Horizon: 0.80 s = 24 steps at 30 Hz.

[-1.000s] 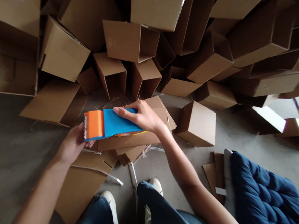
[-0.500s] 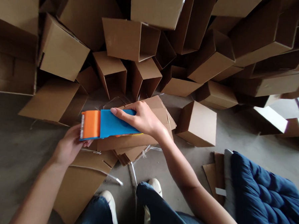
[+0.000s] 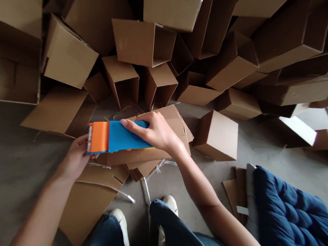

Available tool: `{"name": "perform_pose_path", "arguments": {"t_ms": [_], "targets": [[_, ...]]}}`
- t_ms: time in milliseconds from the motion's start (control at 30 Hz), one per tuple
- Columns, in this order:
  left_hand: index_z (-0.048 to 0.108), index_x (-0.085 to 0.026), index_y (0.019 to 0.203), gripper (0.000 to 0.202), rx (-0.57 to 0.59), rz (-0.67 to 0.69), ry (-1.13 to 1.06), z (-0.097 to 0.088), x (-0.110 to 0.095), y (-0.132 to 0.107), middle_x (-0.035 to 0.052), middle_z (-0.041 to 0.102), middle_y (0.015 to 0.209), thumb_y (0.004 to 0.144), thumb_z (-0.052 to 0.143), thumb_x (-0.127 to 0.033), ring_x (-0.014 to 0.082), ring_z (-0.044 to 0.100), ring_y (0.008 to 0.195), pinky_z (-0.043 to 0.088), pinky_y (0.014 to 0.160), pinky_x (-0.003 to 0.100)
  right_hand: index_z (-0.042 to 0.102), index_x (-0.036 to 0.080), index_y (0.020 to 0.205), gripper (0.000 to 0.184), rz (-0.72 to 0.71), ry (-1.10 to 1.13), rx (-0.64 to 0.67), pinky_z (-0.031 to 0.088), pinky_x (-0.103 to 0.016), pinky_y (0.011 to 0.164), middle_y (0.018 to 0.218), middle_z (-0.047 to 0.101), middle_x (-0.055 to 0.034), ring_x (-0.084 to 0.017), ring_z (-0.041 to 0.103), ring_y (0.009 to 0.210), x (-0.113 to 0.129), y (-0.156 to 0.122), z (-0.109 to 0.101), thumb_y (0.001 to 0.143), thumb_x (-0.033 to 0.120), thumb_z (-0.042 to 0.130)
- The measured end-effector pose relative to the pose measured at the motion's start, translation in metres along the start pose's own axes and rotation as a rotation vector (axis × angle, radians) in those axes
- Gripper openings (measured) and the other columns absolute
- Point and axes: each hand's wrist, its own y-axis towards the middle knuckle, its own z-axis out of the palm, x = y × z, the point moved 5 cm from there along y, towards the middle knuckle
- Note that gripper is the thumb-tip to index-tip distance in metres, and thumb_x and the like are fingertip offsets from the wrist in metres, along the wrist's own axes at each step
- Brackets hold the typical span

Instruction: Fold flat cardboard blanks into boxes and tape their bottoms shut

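Note:
A blue and orange tape dispenser with a serrated cutting edge lies level over a cardboard box. Wrapped over its blue body is my right hand, thumb along the top. My left hand is closed at the toothed orange end. Its fingers curl behind and under that end, so what they grip is hidden. The box sits on a stack of flattened cardboard, and the dispenser covers much of its upper side.
Many open cardboard boxes crowd the far side. One box stands to the right of the stack. A cardboard sheet and white strapping lie near my feet. A blue cushion is at the lower right.
The tape dispenser has shifted very slightly left. My left hand has moved slightly at its toothed end, and my right hand keeps its grip.

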Motion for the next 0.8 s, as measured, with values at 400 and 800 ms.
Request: {"name": "perform_pose_path", "arguments": {"t_ms": [400,800], "targets": [[0.056,-0.022,0.044,0.021,-0.123,-0.036,0.093,0.004,0.0,0.001,-0.0053,0.047,0.039,0.041,0.076,-0.029,0.0083,0.041,0.039,0.033,0.04,0.02,0.066,0.017,0.064,0.064,0.029,-0.034,-0.019,0.025,-0.029,0.057,0.057,0.051,-0.0007,-0.013,0.046,0.062,0.005,-0.003,0.0,0.094,0.073,0.056],[0.054,-0.019,0.048,0.028,-0.034,0.07,0.19,-0.004,0.004,0.008,-0.0045,0.051,0.041,0.047,0.081,-0.028,0.0075,0.044,0.041,0.035,0.041,0.018,0.067,0.017,0.063,0.066,-0.003,-0.047,-0.027,0.025,-0.029,0.059,0.056,0.05,-0.0007,-0.012,0.045,0.06,0.004,-0.003,0.001,0.094,0.074,0.055]]}}
